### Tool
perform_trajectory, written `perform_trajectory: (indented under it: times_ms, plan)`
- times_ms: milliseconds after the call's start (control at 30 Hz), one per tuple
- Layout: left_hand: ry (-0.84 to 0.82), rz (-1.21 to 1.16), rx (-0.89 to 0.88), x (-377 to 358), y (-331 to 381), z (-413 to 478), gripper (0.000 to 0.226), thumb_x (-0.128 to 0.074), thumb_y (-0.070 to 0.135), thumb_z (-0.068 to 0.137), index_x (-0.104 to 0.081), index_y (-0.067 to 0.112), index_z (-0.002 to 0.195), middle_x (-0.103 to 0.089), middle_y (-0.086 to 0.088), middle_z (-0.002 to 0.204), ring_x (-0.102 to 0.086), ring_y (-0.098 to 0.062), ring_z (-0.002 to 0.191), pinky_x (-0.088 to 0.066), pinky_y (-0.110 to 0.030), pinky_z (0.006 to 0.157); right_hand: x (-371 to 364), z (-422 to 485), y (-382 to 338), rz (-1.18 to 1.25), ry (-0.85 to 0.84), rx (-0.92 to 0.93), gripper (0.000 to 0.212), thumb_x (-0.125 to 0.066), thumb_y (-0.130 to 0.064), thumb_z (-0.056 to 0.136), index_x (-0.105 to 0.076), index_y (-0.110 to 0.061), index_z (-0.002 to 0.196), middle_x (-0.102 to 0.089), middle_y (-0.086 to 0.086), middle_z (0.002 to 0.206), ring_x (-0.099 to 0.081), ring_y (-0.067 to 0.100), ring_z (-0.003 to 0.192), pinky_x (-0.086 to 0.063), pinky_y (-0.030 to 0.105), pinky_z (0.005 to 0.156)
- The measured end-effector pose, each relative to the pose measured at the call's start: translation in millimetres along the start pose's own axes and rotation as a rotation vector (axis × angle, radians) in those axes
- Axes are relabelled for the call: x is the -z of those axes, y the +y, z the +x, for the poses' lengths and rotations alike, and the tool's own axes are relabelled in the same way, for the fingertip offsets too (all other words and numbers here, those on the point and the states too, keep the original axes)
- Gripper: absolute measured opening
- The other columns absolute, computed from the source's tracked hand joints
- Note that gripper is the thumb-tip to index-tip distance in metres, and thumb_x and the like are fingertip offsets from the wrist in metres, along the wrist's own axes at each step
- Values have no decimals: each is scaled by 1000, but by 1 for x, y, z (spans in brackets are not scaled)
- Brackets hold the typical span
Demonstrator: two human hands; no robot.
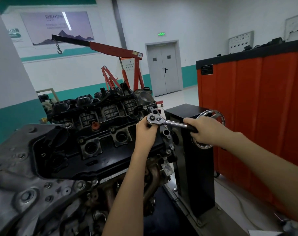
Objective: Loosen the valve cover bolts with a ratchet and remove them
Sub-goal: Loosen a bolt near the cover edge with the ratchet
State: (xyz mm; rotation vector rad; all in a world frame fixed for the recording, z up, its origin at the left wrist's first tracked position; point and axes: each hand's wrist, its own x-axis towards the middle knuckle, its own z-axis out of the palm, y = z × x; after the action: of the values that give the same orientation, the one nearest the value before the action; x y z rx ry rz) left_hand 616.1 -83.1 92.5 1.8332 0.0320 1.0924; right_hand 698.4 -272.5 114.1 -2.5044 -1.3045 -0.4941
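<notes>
Currently both hands are on the ratchet (168, 122). The left hand (145, 129) has its fingers curled round the ratchet's head at the right-hand end of the valve cover (102, 160). The right hand (206, 132) grips the black handle, out past the edge of the engine. The tool lies roughly level, with the handle pointing right. I cannot see the socket or the bolt beneath the head because the left hand hides both.

Elsewhere on the cover I note:
- one seated bolt (112, 129) near the middle, between two plug wells
- an orange cap (94, 125) just left of it
- the ring end of a spanner (68, 125) resting at the far left end
- the grey timing cover (25, 167) filling the near left

Obstructions around the handle:
- a chrome handwheel (218, 116) sits directly behind the right hand, very close to the knuckles
- the black stand column (195, 159) rises just under the handle
- a drilled aluminium bracket (167, 133) sits just beside the left hand, below the ratchet head

A red cabinet (246, 108) stands to the right, well apart. An engine hoist (110, 48) and a grey double door (164, 70) are at the back wall.
</notes>
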Motion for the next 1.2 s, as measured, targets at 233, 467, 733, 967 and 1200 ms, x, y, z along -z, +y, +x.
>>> perform_trajectory:
  times_ms: [233, 467, 733, 967, 1200]
  plan:
    - [61, -60, 22, -10, -8, -2, 42, -64, 18, 93, -56, 36, 56, -52, 19, 55, -42, 2, 58, -39, -16, 60, -81, -55, -108, 978, 125, -344, 19, -60, -1, 82, -52, -15, 93, -53, 8, 66, -48, 12, 51, -40, 24, 46]
    - [5, -79, 58, -5, -5, 1, 43, -65, 15, 91, -57, 35, 53, -52, 18, 53, -45, 3, 59, -42, -12, 62, -79, -49, -104, 927, 77, -318, 20, -58, 1, 82, -57, -9, 99, -54, 9, 67, -49, 16, 54, -43, 31, 52]
    - [8, 6, 31, -3, 0, 1, 34, -53, -3, 89, -64, 24, 70, -61, 12, 66, -49, 4, 63, -41, -11, 62, -14, -11, -6, 106, 24, -63, 19, -57, -13, 89, -52, -17, 107, -55, 0, 73, -62, 28, 72, -50, 35, 63]
    - [67, -40, 25, -9, -6, 1, 45, -60, -2, 90, -51, 29, 58, -52, 19, 51, -42, 5, 54, -37, -11, 56, -81, -54, -113, 942, 141, -362, 18, -58, -4, 84, -50, -15, 97, -55, 11, 70, -53, 19, 55, -45, 29, 48]
    - [27, -42, 76, -5, -5, 3, 44, -61, -1, 91, -51, 25, 57, -52, 18, 50, -44, 7, 52, -39, -9, 55, -76, -48, -98, 893, 82, -294, 20, -57, 0, 83, -56, -10, 100, -54, 11, 69, -47, 15, 53, -39, 23, 49]
